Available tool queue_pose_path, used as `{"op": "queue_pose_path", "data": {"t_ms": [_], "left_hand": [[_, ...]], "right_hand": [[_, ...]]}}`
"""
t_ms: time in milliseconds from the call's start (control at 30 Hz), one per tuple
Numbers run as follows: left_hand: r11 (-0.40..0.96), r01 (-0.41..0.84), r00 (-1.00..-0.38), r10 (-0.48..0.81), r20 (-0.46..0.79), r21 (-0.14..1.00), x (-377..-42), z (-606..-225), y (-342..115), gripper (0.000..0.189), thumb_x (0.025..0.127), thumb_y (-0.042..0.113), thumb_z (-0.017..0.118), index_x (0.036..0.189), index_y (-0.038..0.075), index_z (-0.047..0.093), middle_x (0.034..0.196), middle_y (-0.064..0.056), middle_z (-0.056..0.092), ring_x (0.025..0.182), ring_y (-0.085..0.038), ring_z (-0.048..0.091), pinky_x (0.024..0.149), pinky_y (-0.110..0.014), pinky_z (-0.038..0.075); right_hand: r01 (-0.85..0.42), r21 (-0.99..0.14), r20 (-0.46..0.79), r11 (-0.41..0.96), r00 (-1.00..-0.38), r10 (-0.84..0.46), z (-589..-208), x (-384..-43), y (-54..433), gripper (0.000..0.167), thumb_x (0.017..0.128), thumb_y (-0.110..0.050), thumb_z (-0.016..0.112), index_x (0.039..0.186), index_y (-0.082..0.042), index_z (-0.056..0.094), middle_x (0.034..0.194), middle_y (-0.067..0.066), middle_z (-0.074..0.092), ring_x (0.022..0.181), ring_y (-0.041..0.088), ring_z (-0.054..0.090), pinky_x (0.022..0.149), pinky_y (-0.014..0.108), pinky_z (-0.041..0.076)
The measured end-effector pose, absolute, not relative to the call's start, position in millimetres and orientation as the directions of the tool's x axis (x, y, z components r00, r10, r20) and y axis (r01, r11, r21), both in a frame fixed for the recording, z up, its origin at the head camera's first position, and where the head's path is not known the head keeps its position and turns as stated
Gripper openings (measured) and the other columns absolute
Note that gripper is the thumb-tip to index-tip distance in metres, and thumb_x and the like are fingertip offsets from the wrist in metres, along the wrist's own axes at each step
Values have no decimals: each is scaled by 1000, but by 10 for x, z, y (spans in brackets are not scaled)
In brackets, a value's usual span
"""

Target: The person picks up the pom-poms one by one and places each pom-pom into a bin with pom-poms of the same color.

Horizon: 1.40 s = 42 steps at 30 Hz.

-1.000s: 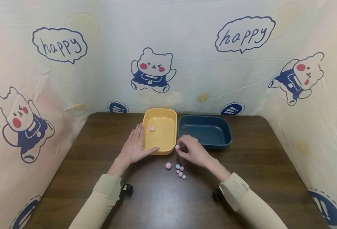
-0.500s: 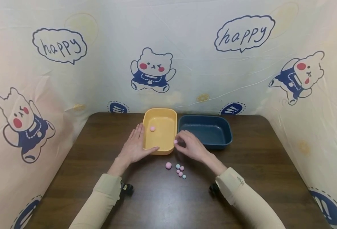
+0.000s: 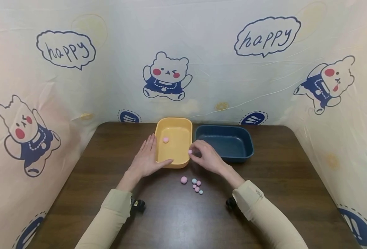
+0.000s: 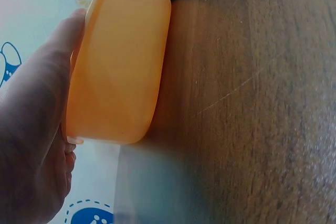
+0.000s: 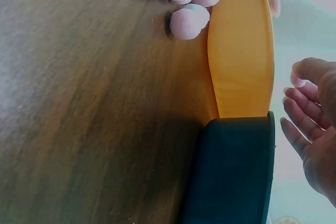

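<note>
In the head view, my left hand [image 3: 143, 162] lies along the left wall of a yellow bin [image 3: 174, 165], fingers straight, thumb over its near rim. One pink pom-pom [image 3: 166, 140] sits inside that bin. My right hand [image 3: 209, 157] pinches another small pink ball [image 3: 190, 151] between thumb and fingertips, at the bin's right rim. The right wrist view shows this hand [image 5: 320, 114] raised above the rims, the ball only partly visible. Nearer on the table lie a larger pink pom-pom [image 3: 184, 180] and a cluster of small pink and light blue pom-poms [image 3: 197, 189].
A dark blue bin [image 3: 249, 152] stands right beside the yellow one; my right hand hides its near left corner. Both stand toward the back of the brown wooden table [image 3: 277, 193]. Printed cloth [image 3: 208, 86] hangs behind and along the sides.
My right hand has moved slightly left and away from me, bringing the pinched pink ball to the yellow bin's right rim. The left hand stays in place.
</note>
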<state>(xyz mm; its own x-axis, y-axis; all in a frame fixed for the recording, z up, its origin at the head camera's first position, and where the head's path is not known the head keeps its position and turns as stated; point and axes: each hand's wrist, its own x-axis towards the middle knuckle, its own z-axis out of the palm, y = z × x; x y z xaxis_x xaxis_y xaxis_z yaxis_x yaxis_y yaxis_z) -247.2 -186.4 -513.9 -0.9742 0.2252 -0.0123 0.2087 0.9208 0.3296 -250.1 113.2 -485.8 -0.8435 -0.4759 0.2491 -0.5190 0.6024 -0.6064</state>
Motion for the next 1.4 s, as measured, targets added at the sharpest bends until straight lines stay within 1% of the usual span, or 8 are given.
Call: {"op": "queue_pose_path", "data": {"t_ms": [167, 300, 567, 667, 800, 933, 1233, 1400], "left_hand": [[921, 208, -974, 226, -17, 330, -2474, -5132, -1871, 137, 88, 97, 50, 177, 5, 0, 187, -17, 1, 175, -38, 7, 143, -55, 13], [922, 208, -974, 227, -21, 326, -2483, -5139, -1878, 137, 88, 97, 49, 176, 4, 1, 187, -16, 0, 175, -38, 8, 143, -55, 14], [922, 199, -975, 222, -32, 334, -2468, -5136, -1897, 138, 87, 98, 48, 177, 7, -2, 187, -13, -3, 176, -36, 5, 143, -54, 13], [921, 200, -974, 223, -32, 335, -2474, -5141, -1896, 138, 87, 98, 48, 177, 7, -2, 187, -13, -3, 175, -36, 5, 143, -54, 13], [918, 208, -972, 231, -30, 338, -2477, -5141, -1893, 137, 88, 98, 49, 177, 6, -1, 187, -15, -2, 175, -36, 4, 143, -55, 13], [919, 209, -972, 232, -27, 335, -2473, -5147, -1891, 137, 88, 98, 47, 177, 6, -1, 187, -14, -2, 176, -35, 5, 143, -53, 13], [920, 208, -973, 230, -26, 332, -2458, -5135, -1885, 136, 88, 97, 48, 177, 6, -1, 187, -14, -2, 176, -35, 3, 143, -54, 13], [921, 207, -974, 227, -24, 330, -2448, -5130, -1885, 135, 89, 96, 49, 177, 6, 0, 187, -13, -2, 175, -36, 5, 143, -53, 14]], "right_hand": [[-518, -628, 257, 581, -843, -473, -4842, -2526, 1090, 16, 102, -14, 79, 116, -12, 73, 111, 5, 73, 105, 23, 72, 96, 42, 65], [-508, -642, 256, 574, -848, -465, -4838, -2547, 1058, 16, 102, -12, 79, 116, -11, 73, 109, 6, 72, 102, 23, 70, 94, 43, 65], [-491, -662, 241, 567, -855, -459, -4842, -2603, 979, 16, 102, -12, 79, 117, -10, 73, 112, 8, 73, 103, 23, 69, 95, 44, 65], [-494, -638, 233, 591, -855, -463, -4834, -2634, 937, 17, 101, -12, 80, 117, -10, 73, 111, 7, 73, 101, 23, 68, 93, 42, 65], [-535, -567, 248, 626, -836, -489, -4843, -2673, 880, 16, 100, -13, 81, 114, -10, 74, 110, 7, 73, 99, 22, 66, 90, 38, 63], [-572, -514, 277, 639, -816, -508, -4876, -2689, 846, 14, 101, -16, 80, 111, -10, 74, 110, 7, 74, 101, 22, 67, 91, 38, 64], [-583, -480, 286, 656, -810, -512, -4938, -2691, 827, 15, 101, -18, 81, 112, -9, 78, 112, 7, 74, 105, 24, 66, 95, 41, 63], [-595, -462, 291, 658, -802, -521, -4953, -2686, 821, 19, 100, -19, 83, 114, -7, 79, 112, 8, 74, 105, 24, 66, 94, 41, 62]]}}
